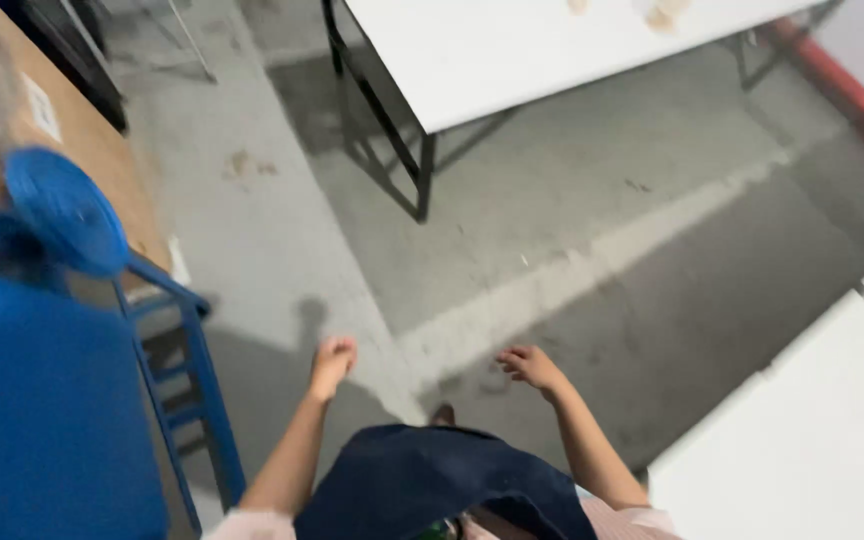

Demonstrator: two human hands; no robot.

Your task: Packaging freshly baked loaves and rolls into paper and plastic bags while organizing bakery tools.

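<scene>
I look down at a grey concrete floor. My left hand (333,362) hangs in front of me with its fingers curled in, and nothing is in it. My right hand (531,366) is held out low over the floor, fingers loosely apart, holding nothing. Both hands are in the air and touch nothing. Below them shows a dark blue apron (422,485) on my body, with one foot (442,413) peeking out beyond it. The frame is blurred by motion.
A blue metal cart (187,370) with a blue round part (65,210) stands close on my left, beside a brown cardboard box (92,140). A white table on black legs (472,60) stands ahead. Another white table (812,440) is at my right. A pale painted line (592,270) crosses the floor.
</scene>
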